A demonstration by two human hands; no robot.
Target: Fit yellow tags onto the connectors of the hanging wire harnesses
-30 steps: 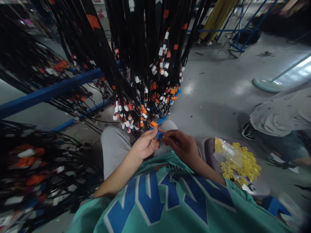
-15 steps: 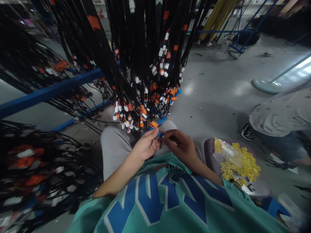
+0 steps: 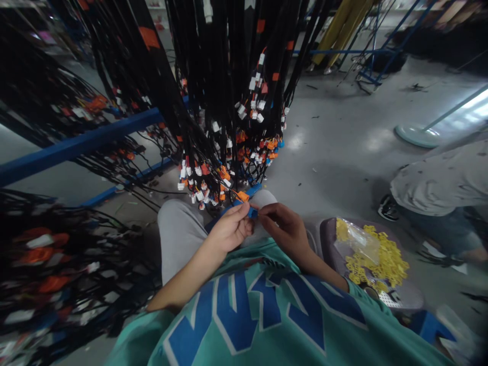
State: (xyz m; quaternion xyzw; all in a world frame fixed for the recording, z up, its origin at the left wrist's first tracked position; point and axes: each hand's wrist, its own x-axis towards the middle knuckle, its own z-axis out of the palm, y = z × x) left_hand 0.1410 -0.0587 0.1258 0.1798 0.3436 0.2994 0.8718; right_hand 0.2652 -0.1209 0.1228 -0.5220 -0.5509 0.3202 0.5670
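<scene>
Between the thumb and fingers of my left hand (image 3: pixel 231 229) is a small blue connector (image 3: pixel 252 212), held above my lap. An orange connector (image 3: pixel 243 196) on a wire sits just beyond the left fingertips. My right hand (image 3: pixel 287 230) is pinched closed at the right end of the blue connector; whatever its fingertips hold is too small or hidden to make out. In front of both hands hangs a thick bundle of black wire harnesses (image 3: pixel 213 66), its lower ends crowded with white, orange and blue connectors.
A blue rail (image 3: pixel 80 146) crosses on the left, with more harnesses (image 3: pixel 41 254) below it. At my right, a stool (image 3: pixel 328 239) bears a pile of yellow clips (image 3: pixel 392 262) and a plastic bag (image 3: pixel 360 243). Another person (image 3: pixel 438 178) is beyond it on the right.
My right fingertips have shifted slightly right. The yellow bit seen at them before is no longer visible. My left hand and the blue connector stay nearly in place.
</scene>
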